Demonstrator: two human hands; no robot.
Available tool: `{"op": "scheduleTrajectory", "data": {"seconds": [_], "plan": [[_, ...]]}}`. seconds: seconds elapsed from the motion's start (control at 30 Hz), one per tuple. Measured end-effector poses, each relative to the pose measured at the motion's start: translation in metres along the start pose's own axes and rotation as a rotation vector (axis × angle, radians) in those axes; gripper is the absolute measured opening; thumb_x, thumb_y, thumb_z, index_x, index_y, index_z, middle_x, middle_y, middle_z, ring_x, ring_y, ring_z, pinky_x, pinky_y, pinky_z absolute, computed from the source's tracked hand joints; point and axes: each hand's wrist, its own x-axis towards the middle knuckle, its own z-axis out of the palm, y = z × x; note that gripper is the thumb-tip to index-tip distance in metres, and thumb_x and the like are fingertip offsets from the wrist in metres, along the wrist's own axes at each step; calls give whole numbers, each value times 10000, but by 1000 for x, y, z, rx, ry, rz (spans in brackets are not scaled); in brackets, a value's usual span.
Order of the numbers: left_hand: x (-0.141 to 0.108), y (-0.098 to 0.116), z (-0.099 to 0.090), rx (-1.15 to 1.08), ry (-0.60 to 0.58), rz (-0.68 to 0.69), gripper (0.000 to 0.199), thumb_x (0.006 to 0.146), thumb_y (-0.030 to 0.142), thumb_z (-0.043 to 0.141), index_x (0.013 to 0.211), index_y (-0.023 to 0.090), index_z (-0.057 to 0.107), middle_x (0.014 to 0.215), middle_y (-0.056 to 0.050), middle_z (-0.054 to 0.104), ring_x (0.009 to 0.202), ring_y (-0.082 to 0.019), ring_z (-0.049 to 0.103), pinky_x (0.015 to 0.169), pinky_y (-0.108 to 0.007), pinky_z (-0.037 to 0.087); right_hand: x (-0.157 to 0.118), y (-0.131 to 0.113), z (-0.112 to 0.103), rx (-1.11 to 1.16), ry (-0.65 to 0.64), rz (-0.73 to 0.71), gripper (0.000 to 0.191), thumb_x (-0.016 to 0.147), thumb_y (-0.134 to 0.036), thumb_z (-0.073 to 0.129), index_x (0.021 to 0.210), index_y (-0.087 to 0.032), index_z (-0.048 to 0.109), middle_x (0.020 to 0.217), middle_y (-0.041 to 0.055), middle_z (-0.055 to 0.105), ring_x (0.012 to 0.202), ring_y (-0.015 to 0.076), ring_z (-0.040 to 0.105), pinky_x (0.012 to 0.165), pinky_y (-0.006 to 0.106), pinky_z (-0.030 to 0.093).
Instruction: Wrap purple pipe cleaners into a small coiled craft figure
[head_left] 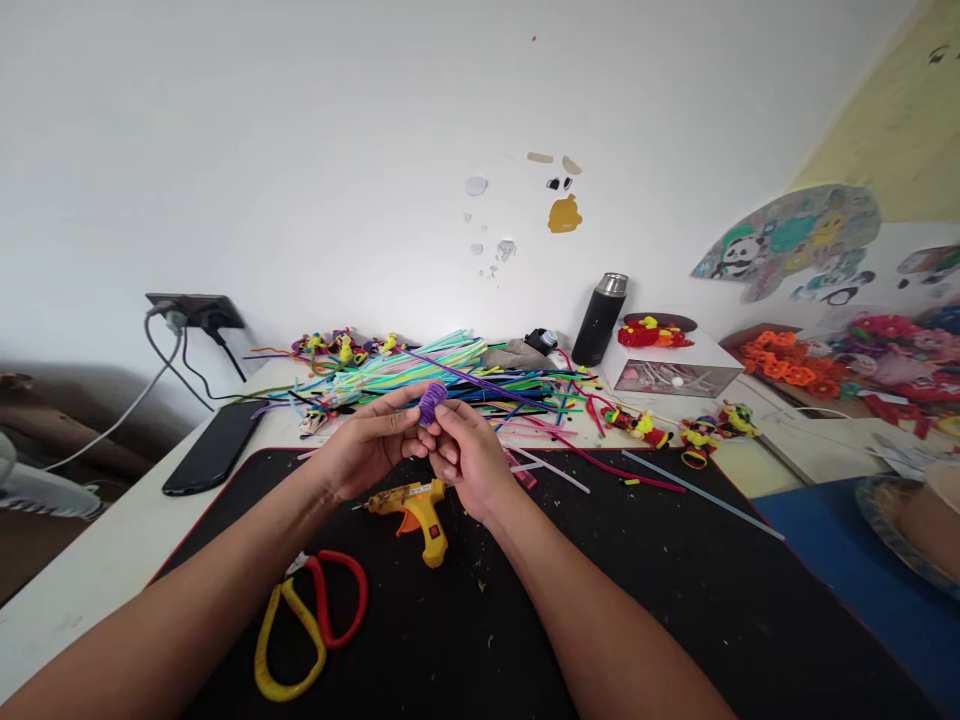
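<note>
With our left hand and right hand, we grip a tightly wound coil of fuzzy purple stem, pinched between the fingertips of both above the black, red-edged mat. If we pull the hands apart, the coil likely stretches and its turns lose their even spacing; squeezing hard could flatten it. We cannot tell whether its ends are secured, so a loose one might unwind. Should both pinches slacken, it could fall onto the yellow glue gun lying below. If the gun's metal nozzle is hot, lowering our left forearm risks a burn; a careless sweep could knock the red-and-yellow-handled scissors beside it.
</note>
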Motion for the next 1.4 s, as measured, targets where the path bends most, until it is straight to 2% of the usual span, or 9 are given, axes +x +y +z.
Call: {"op": "scheduleTrajectory", "data": {"seconds": [0.3,0.73,1.4], "plan": [[0,0,5,97,12,68,459,808,178,897,1243,161,750,810,-81,808,660,-172,764,636,-230,636,-1,-1,0,11,-16,14,394,826,-508,797,752,-193,570,517,-72,531,352,41,340,347,175,169],[-1,-2,4,101,10,54,460,804,167,897,1242,170,756,835,-84,816,670,-175,769,660,-241,643,1,-1,-2,29,-8,38,361,804,-447,830,748,-196,577,505,-75,539,346,29,288,351,178,163],[0,-1,-1,30,16,24,436,837,120,844,1259,137,739,849,-94,813,697,-180,779,662,-230,652,-1,-4,0,32,-29,57,394,790,-494,829,752,-186,587,517,-77,530,348,34,320,354,181,160]]}}
